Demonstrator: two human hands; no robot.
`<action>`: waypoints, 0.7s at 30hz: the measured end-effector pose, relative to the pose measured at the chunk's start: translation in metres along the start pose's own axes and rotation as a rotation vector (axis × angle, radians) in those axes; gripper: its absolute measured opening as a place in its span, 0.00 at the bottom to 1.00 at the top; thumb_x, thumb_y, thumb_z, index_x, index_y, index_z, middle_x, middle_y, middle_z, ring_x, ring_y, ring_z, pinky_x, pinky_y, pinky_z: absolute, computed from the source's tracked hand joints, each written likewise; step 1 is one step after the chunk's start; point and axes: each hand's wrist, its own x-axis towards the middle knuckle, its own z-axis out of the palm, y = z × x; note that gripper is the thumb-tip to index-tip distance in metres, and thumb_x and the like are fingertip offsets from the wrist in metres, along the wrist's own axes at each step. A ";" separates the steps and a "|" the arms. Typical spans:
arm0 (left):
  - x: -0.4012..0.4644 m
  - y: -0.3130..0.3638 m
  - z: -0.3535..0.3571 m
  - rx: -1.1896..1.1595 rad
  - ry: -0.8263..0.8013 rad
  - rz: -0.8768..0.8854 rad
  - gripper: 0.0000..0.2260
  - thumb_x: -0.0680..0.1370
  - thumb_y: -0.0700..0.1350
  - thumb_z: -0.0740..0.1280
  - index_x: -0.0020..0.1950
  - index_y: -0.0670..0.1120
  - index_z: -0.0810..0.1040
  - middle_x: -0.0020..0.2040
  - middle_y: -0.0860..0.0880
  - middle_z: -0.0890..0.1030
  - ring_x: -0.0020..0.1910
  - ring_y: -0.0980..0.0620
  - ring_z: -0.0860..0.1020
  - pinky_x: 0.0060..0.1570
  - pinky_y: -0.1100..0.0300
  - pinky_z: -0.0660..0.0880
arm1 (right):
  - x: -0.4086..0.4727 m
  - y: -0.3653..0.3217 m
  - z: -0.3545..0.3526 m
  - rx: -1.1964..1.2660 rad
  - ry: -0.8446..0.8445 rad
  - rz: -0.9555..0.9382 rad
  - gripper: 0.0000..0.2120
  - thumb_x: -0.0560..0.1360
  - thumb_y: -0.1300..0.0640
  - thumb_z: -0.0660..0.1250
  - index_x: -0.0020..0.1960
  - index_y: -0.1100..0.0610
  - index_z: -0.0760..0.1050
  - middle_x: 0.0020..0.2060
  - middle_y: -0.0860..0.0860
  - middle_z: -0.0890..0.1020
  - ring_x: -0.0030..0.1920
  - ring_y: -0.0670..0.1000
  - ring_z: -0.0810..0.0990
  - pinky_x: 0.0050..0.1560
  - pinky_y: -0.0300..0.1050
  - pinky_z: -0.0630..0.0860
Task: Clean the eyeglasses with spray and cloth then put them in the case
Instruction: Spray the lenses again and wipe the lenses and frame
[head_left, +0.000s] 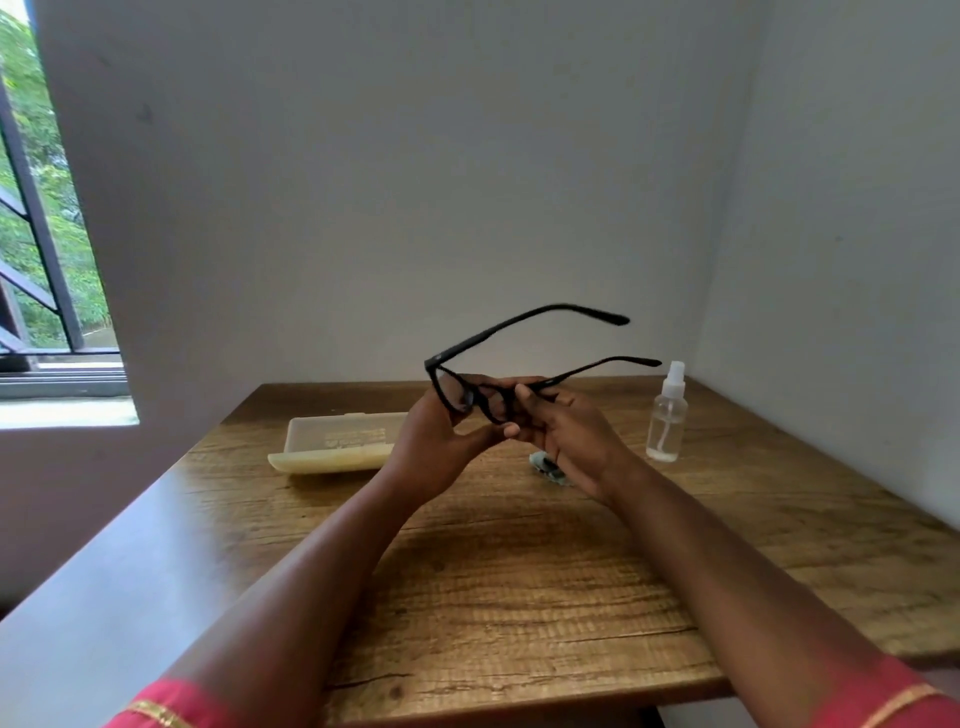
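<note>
**Q:** What carries the scene?
**A:** The wooden desk (519, 597) set in a corner of pale walls, with a barred window (47, 208) at your left. Your two bare forearms reach over it; a red sleeve with a gold edge (166, 709) shows at each lower corner.

**Q:** What lies on the desk, largest first?
**A:** The pale translucent case (335, 441), at your left and toward the far edge. Whether its lid is up or down cannot be told. The clear spray bottle (666, 415) stands upright at your right, near the wall. A small light cloth (545, 466) lies between them, mostly hidden behind your right hand.

**Q:** Where are the eyeglasses?
**A:** The black eyeglasses (467, 395) are held above the desk, between case and bottle, touching neither. Both temples are unfolded and point up and to your right.

**Q:** How is each grip?
**A:** Your left hand (441, 447) curls its fingers about the front frame from below and the left. Your right hand (566, 441) pinches the frame near the right hinge. Both grips are narrow and hold the eyeglasses.
</note>
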 end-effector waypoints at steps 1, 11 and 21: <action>0.000 -0.002 0.000 0.020 -0.004 0.006 0.23 0.67 0.51 0.78 0.59 0.54 0.76 0.54 0.53 0.81 0.57 0.55 0.79 0.58 0.50 0.77 | 0.001 0.000 -0.001 -0.019 0.027 -0.005 0.12 0.82 0.61 0.59 0.60 0.64 0.79 0.51 0.59 0.84 0.48 0.53 0.84 0.45 0.42 0.80; 0.004 -0.006 -0.009 0.135 0.023 -0.045 0.45 0.58 0.55 0.81 0.70 0.56 0.62 0.64 0.52 0.71 0.62 0.58 0.72 0.58 0.66 0.71 | 0.006 -0.009 -0.029 -0.198 0.450 -0.063 0.09 0.82 0.60 0.61 0.56 0.59 0.80 0.45 0.57 0.85 0.46 0.52 0.84 0.46 0.42 0.82; 0.005 -0.005 -0.018 0.686 0.161 0.116 0.32 0.63 0.55 0.78 0.64 0.53 0.71 0.58 0.53 0.73 0.57 0.52 0.74 0.59 0.50 0.70 | 0.006 -0.003 -0.026 -0.578 0.542 -0.302 0.08 0.80 0.58 0.66 0.56 0.53 0.81 0.41 0.51 0.85 0.46 0.50 0.84 0.53 0.55 0.81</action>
